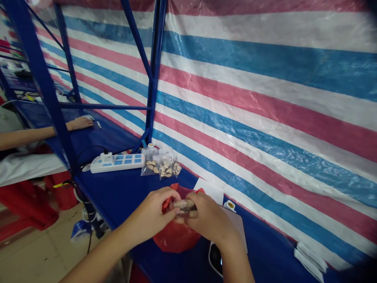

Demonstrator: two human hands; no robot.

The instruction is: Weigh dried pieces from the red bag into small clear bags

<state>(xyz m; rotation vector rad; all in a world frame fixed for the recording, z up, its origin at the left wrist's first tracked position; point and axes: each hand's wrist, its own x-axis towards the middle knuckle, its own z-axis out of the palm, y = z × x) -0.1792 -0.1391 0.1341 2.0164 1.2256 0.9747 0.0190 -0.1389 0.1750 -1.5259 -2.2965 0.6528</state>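
Note:
My left hand [159, 208] is curved with thumb and forefinger at the left end of some pale brown dried slices [185, 205]. From the other side my right hand [207, 218] closes around the same slices. Its fingertips are partly hidden behind them. Both hands are above a red plastic bag [176, 237], whose crumpled mouth shows between and behind them. What lies inside the bag is mostly hidden. Just beyond, clear bags [165, 166] of similar dried slices lie together on the blue tabletop [123, 196].
A white power strip [118, 162] lies left of the clear bags. White paper [210, 190], a tape roll [229, 205] and a flat device [237, 224] are beside my right hand. Folded white papers [310, 259] lie far right. A blue frame post [154, 78] stands ahead; another person's hand [81, 123] rests left.

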